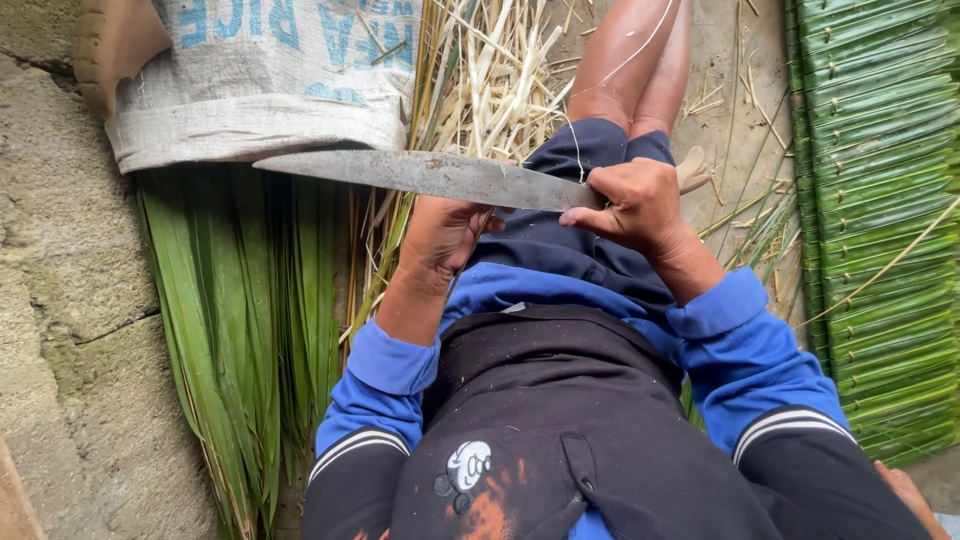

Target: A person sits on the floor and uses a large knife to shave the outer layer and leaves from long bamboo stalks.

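Two hands on one long knife (430,176): our right hand (640,205) grips its handle, left hand (440,235) sits curled beneath the blade, contents unclear. Any slip risks cutting left fingers or thigh (625,60).

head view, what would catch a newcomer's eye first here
A long grey steel knife blade lies across the middle, gripped by the right hand, the left hand beneath it. Long green leaves lie at left; a stack of folded green leaf strips fills the right edge.

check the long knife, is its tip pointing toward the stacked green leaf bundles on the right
No, the long knife, gripped by the right hand, points left toward the woven sack.
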